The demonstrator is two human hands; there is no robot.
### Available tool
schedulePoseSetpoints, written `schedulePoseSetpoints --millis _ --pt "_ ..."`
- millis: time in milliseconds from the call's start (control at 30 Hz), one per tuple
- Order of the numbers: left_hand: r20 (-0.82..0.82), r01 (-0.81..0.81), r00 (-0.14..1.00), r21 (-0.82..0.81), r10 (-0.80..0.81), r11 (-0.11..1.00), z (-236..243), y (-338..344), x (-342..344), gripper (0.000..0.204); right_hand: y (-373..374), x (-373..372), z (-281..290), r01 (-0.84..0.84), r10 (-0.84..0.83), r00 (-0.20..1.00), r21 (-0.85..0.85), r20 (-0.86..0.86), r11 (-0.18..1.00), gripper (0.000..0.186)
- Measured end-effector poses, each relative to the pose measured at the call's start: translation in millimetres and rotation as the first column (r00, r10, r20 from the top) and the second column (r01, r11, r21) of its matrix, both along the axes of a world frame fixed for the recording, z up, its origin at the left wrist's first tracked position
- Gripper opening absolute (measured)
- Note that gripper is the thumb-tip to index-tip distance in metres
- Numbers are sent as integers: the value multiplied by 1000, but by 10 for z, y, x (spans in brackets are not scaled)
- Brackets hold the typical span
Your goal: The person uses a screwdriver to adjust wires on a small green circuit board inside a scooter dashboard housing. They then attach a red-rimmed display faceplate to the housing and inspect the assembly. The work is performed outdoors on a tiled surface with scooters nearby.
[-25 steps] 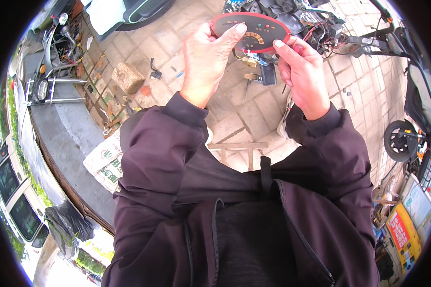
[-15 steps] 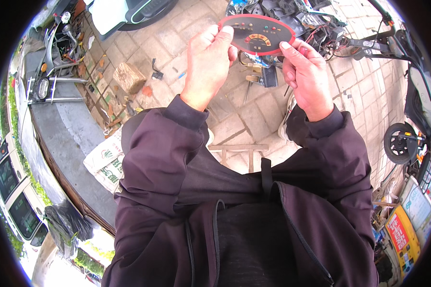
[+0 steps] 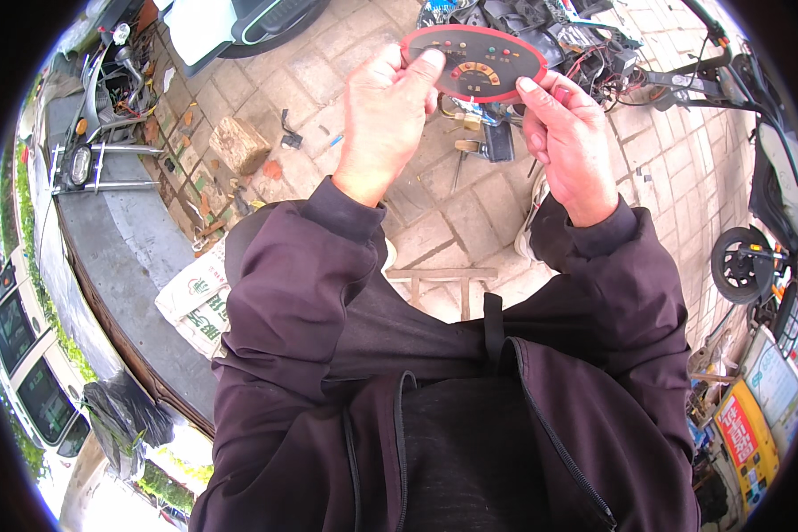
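Note:
I hold up an oval dark panel (image 3: pixel 479 75) with a red rim, small coloured dots and a yellow arc on its face. My left hand (image 3: pixel 381 120) grips its left end, thumb on the front, other fingers partly hidden behind it. My right hand (image 3: pixel 563 146) pinches the right end between thumb and forefinger, the other fingers curled. Just beyond and below the panel, a dark bracket-like part (image 3: pixel 496 142) with thin metal pieces lies among a heap of black plastic parts and wires (image 3: pixel 594 49).
Brick paving (image 3: pixel 443 222) carries a wooden block (image 3: pixel 238 144) and small scraps. Left are a metal-framed vehicle part (image 3: pixel 84 164), grey sheet (image 3: pixel 124 248) and white sacks (image 3: pixel 195 297). A scooter wheel (image 3: pixel 736 266) stands right, a white vehicle body (image 3: pixel 195 27) top left, a wooden frame (image 3: pixel 439 275) below my hands.
Since the earliest frame, both my hands have shifted slightly to the right with the panel, which is still held at both ends. Since half a second ago they have barely moved.

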State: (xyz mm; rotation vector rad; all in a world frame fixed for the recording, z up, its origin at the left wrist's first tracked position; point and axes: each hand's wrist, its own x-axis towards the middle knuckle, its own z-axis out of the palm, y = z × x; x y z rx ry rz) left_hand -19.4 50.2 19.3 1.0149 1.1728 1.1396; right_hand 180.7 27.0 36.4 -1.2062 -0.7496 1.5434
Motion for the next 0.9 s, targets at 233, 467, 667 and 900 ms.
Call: schedulePoseSetpoints --millis 233,467,667,900 --pt "172 -26 984 -88 41 996 62 -6 -80 40 3 4 10 -4 3 1000 28 11 1000 11" --pt "101 -15 995 48 10 999 48 18 29 35 -7 -8 18 -18 17 1000 38 12 999 10" --pt "-26 0 1000 -31 0 1000 17 31 -56 23 -10 -13 8 -6 6 1000 33 -2 999 9" --pt "117 -41 992 -106 54 994 85 22 -122 38 8 14 -6 -8 7 1000 35 7 999 9"
